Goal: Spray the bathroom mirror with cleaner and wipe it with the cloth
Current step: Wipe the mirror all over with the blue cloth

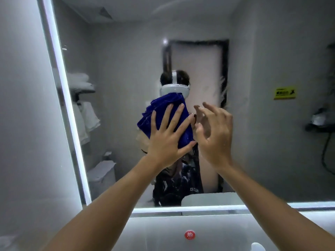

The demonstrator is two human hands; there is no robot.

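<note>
The bathroom mirror (pixel 262 133) fills most of the view, its glass hazy and edged by a lit strip. A folded dark blue cloth (pixel 159 107) lies flat against the glass at the centre. My left hand (pixel 166 134) presses on the cloth with straight, spread fingers. My right hand (pixel 213 134) hovers just right of the cloth, fingers loosely bent, holding nothing. No spray bottle is in view.
A grey wall (pixel 21 124) borders the mirror on the left. Below the mirror runs a pale ledge with a round red sticker (pixel 189 234) and a white object (pixel 257 246) at the bottom edge. The reflection shows towel shelves, a door and a yellow sign.
</note>
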